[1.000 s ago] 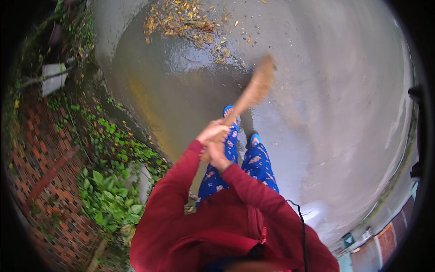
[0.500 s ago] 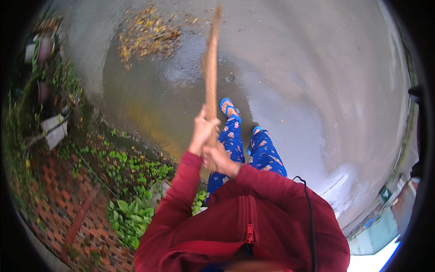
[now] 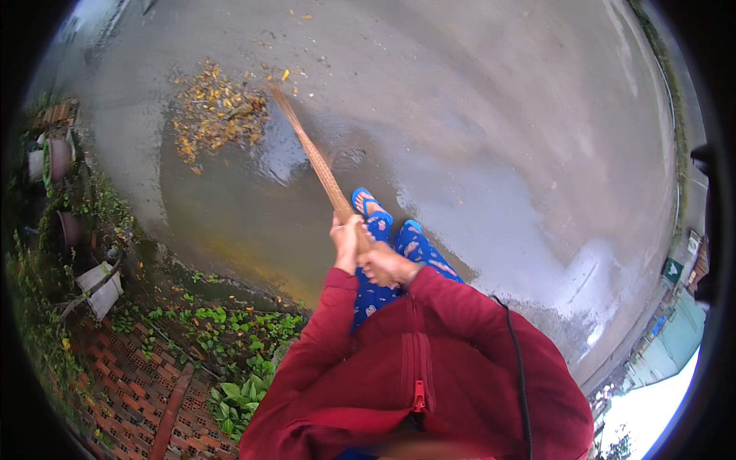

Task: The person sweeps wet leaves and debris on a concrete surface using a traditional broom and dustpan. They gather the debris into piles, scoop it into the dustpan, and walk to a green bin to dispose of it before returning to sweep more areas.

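Gripping the long straw-bound brown broom (image 3: 310,149) with left hand (image 3: 345,241) and right hand (image 3: 383,264) clenched together, reaching its tip beside the yellow leaf pile (image 3: 215,115) on wet concrete ground (image 3: 498,138).

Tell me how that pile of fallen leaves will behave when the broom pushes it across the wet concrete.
The leaf pile lies on dark, glistening concrete, so the leaves are probably damp and will likely cling and smear rather than skitter. It is loose, with strays around it, so it should break apart and leave stragglers. The broom, gripped by the left hand and right hand, looks bristly, so may flex.
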The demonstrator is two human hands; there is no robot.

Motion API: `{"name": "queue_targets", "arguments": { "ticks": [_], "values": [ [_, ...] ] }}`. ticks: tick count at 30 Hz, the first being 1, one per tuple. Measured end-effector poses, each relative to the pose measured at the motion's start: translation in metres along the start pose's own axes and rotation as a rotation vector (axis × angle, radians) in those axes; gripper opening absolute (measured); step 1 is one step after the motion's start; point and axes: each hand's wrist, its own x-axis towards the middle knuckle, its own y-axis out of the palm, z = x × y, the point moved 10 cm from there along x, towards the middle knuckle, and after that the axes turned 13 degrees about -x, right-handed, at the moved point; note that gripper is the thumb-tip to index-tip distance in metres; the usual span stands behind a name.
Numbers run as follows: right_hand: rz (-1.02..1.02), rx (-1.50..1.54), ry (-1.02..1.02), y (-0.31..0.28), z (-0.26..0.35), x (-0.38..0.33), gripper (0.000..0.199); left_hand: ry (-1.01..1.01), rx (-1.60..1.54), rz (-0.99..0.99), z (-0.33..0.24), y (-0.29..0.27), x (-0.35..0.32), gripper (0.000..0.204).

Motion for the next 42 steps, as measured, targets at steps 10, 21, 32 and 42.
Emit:
{"name": "queue_targets", "arguments": {
  "ticks": [10,21,32,42],
  "values": [
    [-0.593,0.179,-0.381,-0.188,0.020,-0.108,0.013,-0.547,0.257,0.503,0.047,0.157,-0.046,0.046],
    [-0.600,0.573,-0.552,-0.417,0.169,0.005,0.016,0.035,0.132,-0.580,-0.096,-0.245,-0.099,0.028],
    [-0.432,-0.159,0.001,-0.013,0.167,0.116,0.041,-0.068,0.830,0.034,-0.038,-0.176,-0.173,0.033],
    [0.449,0.483,-0.061,-0.115,0.285,-0.023,0.016,0.089,0.356,-0.424,-0.189,-0.095,-0.079,0.044]
  ]
}}
